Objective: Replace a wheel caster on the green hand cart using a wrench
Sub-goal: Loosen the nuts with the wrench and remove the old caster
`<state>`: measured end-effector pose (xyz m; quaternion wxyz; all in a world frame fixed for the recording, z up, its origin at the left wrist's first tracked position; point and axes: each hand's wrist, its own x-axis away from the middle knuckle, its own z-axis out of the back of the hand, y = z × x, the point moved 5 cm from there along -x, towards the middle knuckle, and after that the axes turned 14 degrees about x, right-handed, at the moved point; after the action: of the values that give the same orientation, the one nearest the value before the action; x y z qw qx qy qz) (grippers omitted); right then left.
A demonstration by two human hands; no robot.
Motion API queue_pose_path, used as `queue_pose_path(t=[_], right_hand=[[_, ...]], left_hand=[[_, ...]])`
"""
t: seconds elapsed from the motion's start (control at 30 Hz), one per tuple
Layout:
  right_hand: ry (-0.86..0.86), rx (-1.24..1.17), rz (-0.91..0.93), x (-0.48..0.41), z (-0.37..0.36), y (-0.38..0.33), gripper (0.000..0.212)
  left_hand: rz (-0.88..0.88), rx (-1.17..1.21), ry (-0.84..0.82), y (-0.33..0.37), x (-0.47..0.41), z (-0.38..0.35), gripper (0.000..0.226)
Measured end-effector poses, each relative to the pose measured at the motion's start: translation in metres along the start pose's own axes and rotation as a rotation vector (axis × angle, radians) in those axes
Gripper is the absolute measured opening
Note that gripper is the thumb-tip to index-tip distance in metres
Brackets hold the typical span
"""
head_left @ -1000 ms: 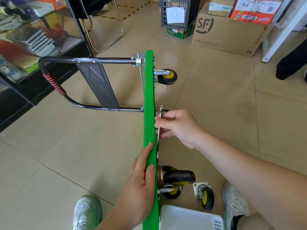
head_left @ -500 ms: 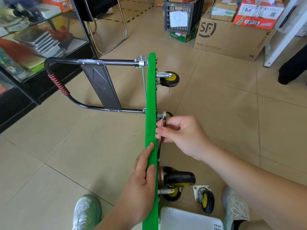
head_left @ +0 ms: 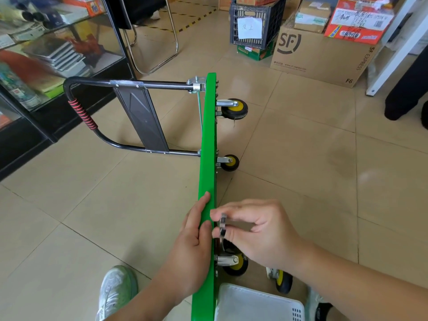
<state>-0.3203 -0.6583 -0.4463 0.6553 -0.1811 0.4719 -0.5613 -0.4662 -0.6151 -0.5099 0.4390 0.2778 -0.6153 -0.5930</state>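
The green hand cart (head_left: 207, 144) stands on its edge on the tiled floor, its black handle (head_left: 81, 112) folded out to the left. Casters with yellow hubs stick out to the right: one far (head_left: 234, 109), one middle (head_left: 229, 162), one near (head_left: 234, 262). My left hand (head_left: 192, 246) holds the cart's upper edge, fingers lying along it. My right hand (head_left: 257, 230) pinches a metal wrench (head_left: 222, 225) close against the cart's underside, just above the near caster. A loose caster (head_left: 282, 281) lies on the floor by my right forearm.
A white plastic basket (head_left: 257, 304) sits at the bottom, next to the cart. My shoes (head_left: 115, 293) are on either side. A glass display cabinet (head_left: 46, 61) stands left, a chair (head_left: 152, 38) behind it, cardboard boxes (head_left: 319, 54) and a crate (head_left: 254, 22) at the back.
My right hand has slid the wrench down the cart's underside toward me, from the middle caster to just above the near caster. My left hand stays on the edge.
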Motion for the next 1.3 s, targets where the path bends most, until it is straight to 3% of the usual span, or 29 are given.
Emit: queue_pose_path(t=[0.17, 0.37, 0.5, 0.8, 1.03, 1.3], right_hand=[[0.138, -0.176, -0.149, -0.016, 0.019, 0.006, 0.025], [0.179, -0.312, -0.517, -0.055, 0.028, 0.045, 0.018], [0.096, -0.363, -0.658, -0.067, 0.013, 0.062, 0.014], [-0.090, -0.376, -0.779, -0.078, -0.013, 0.074, 0.010], [-0.066, -0.332, -0.721, -0.070, -0.010, 0.064, 0.015], [-0.022, -0.220, -0.469, -0.042, -0.001, 0.030, 0.017]], left_hand=[[0.007, -0.049, -0.002, 0.005, 0.002, 0.000, 0.048], [0.019, -0.055, -0.005, 0.003, 0.001, 0.001, 0.050], [0.014, -0.056, 0.001, 0.002, 0.001, 0.001, 0.052], [0.012, -0.061, -0.007, 0.004, 0.000, 0.001, 0.054], [0.004, -0.061, -0.016, 0.007, 0.002, 0.002, 0.052], [0.000, -0.052, -0.029, 0.008, 0.002, 0.001, 0.050]])
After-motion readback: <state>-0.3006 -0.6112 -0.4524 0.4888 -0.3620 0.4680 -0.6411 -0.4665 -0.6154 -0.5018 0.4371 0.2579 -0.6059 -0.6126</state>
